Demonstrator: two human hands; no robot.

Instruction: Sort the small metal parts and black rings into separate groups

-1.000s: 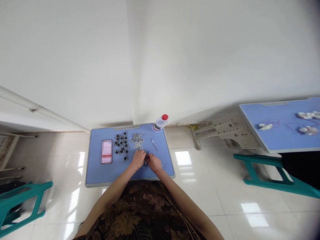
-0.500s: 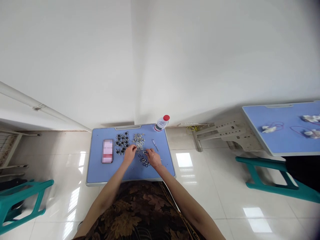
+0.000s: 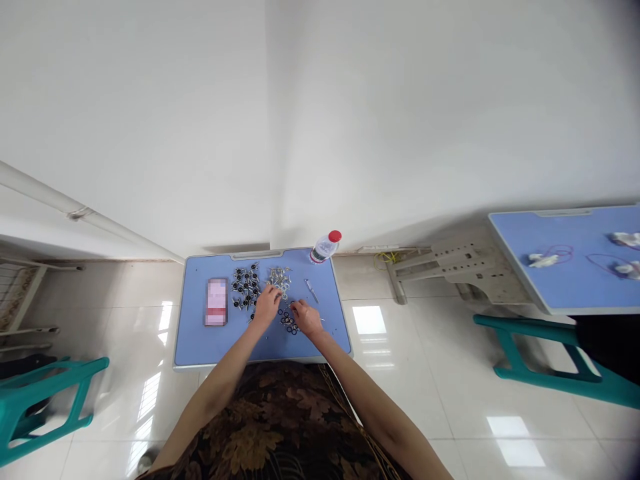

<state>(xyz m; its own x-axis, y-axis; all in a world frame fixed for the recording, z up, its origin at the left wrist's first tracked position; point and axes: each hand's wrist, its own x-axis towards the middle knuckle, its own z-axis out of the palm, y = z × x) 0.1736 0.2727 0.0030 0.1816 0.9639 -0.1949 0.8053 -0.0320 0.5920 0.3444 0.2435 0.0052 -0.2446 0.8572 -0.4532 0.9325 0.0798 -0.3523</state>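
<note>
My left hand (image 3: 267, 305) reaches over the small pale rings (image 3: 285, 292), fingers bent together at the tips; anything between them is too small to make out. Close by on the right, my right hand (image 3: 307, 316) pinches with thumb and fingers, and what sits in that pinch I cannot make out. Dark ring washers (image 3: 289, 325) lie loosely below and left of the right fingers. Bare metal screws (image 3: 278, 275) are heaped beyond the left hand. Left of that heap spread several screws with black washers (image 3: 245, 283), and one more lies beside the left wrist.
On the blue table (image 3: 200, 347) a phone (image 3: 216, 302) lies at the left. A pen (image 3: 311, 291) and a red-capped water bottle (image 3: 325, 248) are at the right. Green stools (image 3: 55, 383) stand on both sides, and another blue table (image 3: 575, 260) stands far right.
My left hand has moved slightly right and forward, further over the pale rings. A black-washered screw now shows beside its wrist. My right hand stays almost in place.
</note>
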